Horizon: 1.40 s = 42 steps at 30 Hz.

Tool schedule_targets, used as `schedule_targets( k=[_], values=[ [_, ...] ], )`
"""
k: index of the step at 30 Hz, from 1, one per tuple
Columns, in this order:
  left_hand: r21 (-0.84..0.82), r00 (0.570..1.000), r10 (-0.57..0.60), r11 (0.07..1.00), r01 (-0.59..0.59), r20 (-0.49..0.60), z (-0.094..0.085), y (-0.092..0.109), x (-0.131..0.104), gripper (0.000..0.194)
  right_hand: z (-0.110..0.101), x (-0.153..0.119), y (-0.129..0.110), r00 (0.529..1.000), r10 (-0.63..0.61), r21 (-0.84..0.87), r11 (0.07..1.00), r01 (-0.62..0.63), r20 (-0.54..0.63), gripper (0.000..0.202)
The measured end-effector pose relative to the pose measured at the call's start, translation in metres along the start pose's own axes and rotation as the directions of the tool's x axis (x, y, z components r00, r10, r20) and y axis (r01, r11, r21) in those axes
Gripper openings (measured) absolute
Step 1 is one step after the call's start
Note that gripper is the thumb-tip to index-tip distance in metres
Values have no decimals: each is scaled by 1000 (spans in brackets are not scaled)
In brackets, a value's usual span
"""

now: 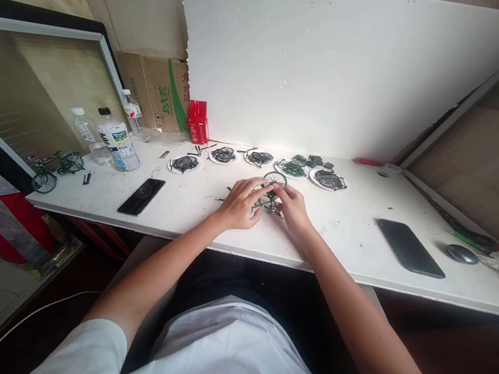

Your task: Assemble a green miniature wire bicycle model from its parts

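A small dark-green model bicycle is between my two hands, low over the white table. Its spoked wheel sticks up at the far side. My left hand is closed on the bicycle from the left, fingers reaching to the wheel. From the right, my right hand pinches it near the wheel's lower edge. Fingers hide much of the frame. Just beyond the hands, white plates bear small parts: black wheels, green frame pieces and dark pieces.
A second model bicycle stands at the table's left end, near plastic bottles. A phone lies left of my hands. On the right are a dark flat slab and a mouse. A white board stands behind.
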State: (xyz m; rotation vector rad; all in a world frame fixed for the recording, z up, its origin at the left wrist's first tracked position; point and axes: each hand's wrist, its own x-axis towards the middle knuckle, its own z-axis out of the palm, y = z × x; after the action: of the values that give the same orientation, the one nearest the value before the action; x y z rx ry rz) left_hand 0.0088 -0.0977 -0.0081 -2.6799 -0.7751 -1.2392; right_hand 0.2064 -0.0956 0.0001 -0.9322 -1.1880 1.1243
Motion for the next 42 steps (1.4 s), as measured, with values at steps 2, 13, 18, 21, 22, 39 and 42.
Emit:
schedule_targets(
  k=[2,13,18,21,22,39,42],
  values=[
    [-70,999,21,997,-19,29,-2,1,0,93,-1,1,1,998,-32,-28,999,31,-48,42],
    [-495,893,-421,817,296,-160,10,-13,2,56,0,-1,8,917,-391,-380,838,392,84,42],
    [-645,872,-485,688,332,-68,6,-8,7,50,0,-3,6,836,-517,-509,678,530,181,41],
    [-725,858,-513,601,336,-28,7,-7,9,53,0,-4,7,820,-537,-477,678,559,198,40],
    [-741,856,-516,581,337,-15,8,-6,9,54,0,-5,7,815,-543,-465,680,567,199,45],
    [-908,672,-697,71,413,251,10,1,14,45,3,-10,10,738,-622,-688,418,594,260,19],
    [-899,632,-695,-48,436,344,13,1,10,39,3,-9,13,741,-637,-671,456,585,213,18]
  ],
)
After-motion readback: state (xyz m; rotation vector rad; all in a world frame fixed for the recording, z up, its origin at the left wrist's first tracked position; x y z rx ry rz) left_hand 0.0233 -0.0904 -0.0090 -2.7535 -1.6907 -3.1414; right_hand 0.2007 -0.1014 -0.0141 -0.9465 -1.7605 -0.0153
